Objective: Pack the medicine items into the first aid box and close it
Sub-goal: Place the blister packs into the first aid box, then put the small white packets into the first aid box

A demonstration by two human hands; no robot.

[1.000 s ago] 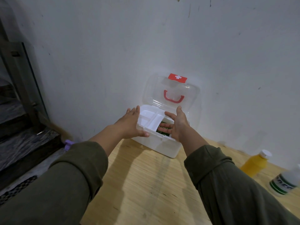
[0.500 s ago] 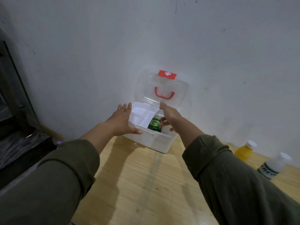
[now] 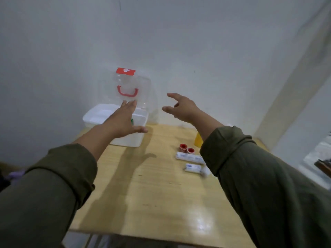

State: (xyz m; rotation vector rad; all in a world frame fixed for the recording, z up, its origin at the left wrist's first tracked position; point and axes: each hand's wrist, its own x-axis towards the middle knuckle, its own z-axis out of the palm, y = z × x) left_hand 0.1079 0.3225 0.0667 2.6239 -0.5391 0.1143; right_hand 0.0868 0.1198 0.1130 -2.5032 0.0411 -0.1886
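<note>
Over the open first aid box (image 3: 123, 138) hovers the flat left hand (image 3: 123, 120), the right hand (image 3: 180, 108) loosely spread beside it.

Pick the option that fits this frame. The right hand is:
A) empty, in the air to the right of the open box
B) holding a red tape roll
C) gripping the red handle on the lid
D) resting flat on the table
A: the right hand holds nothing, its fingers loosely spread, off to the right of the first aid box, whose clear lid stands open against the wall.
</note>
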